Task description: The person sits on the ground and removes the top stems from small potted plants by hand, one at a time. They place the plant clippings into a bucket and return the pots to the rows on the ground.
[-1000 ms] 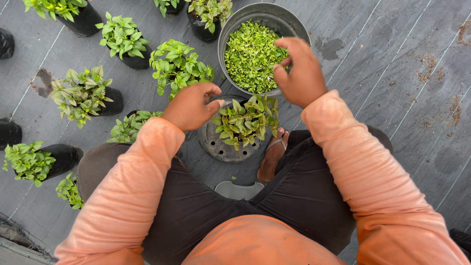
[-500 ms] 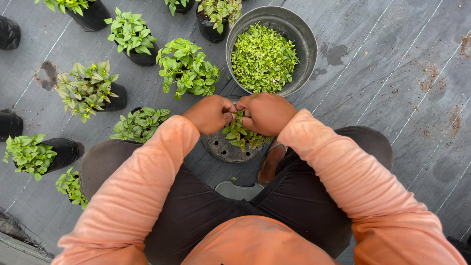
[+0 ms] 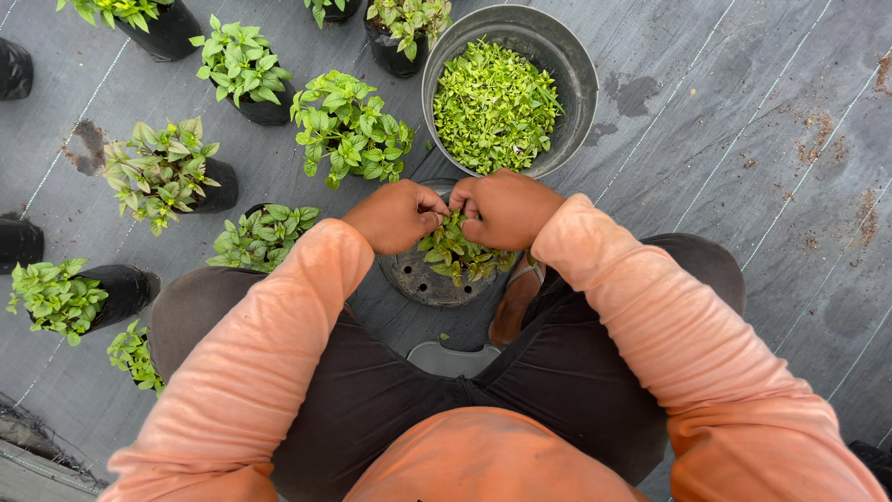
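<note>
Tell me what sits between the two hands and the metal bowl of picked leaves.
In the head view, almost nothing: the left hand and right hand, over the potted plant, nearly meet the metal bowl; only a sliver of dark ground cloth shows.

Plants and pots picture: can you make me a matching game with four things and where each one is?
Things:
1. metal bowl
2. left hand
3. right hand
4. grey mat

Places or states:
A. spread flat under all the pots
B. full of light green leaf cuttings
C. pinching at the plant in the black pot, on the side of the potted plants
D. pinching at the same plant, on the side with bare mat

Pairs: 1-B, 2-C, 3-D, 4-A
</note>
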